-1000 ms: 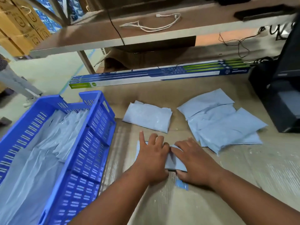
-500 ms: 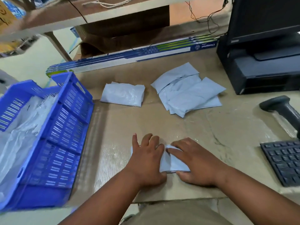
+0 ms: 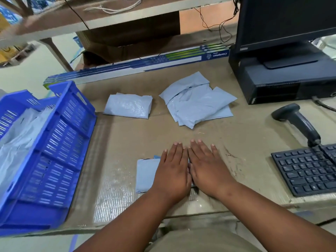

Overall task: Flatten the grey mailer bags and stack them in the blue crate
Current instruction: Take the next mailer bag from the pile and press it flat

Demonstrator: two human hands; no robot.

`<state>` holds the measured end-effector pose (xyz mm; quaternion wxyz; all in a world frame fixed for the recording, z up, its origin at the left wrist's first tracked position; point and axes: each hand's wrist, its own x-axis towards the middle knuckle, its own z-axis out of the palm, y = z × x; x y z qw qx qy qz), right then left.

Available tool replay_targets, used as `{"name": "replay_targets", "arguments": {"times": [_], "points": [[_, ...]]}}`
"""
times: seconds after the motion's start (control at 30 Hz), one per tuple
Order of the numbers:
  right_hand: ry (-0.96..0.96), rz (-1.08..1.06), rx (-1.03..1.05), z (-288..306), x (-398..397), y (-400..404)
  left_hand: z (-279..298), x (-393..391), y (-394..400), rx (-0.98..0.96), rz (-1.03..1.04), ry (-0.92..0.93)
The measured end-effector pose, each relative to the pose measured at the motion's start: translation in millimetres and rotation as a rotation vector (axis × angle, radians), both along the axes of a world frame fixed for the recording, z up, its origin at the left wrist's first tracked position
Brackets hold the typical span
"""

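The crate [image 3: 54,151] on the left is bright blue with slotted walls. The mailer bags [image 3: 196,104] are pale grey-blue. The far long box [image 3: 138,65] is blue, white and green. The right keyboard [image 3: 307,170] and scanner [image 3: 298,120] are black.

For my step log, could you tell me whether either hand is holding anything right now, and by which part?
Nothing is gripped. The left hand and right hand lie flat, fingers straight, pressing on the mailer bag on the table.
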<state>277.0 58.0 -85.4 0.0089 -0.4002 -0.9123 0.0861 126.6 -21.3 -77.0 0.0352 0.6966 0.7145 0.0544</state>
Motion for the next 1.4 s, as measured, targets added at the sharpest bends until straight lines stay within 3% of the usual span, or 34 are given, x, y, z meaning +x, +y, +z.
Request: {"name": "replay_targets", "arguments": {"times": [0.83,1.03,1.4], "points": [[-0.006,0.012,0.006,2,0,3,-9,-7,-6,0.027,0.015,0.033],[0.018,0.155,0.121,15,-22,-16,-2,-42,-28,0.016,0.088,0.093],[-0.020,0.238,0.073,-5,-51,-21,-16,-59,-43,0.022,0.175,0.069]]}}
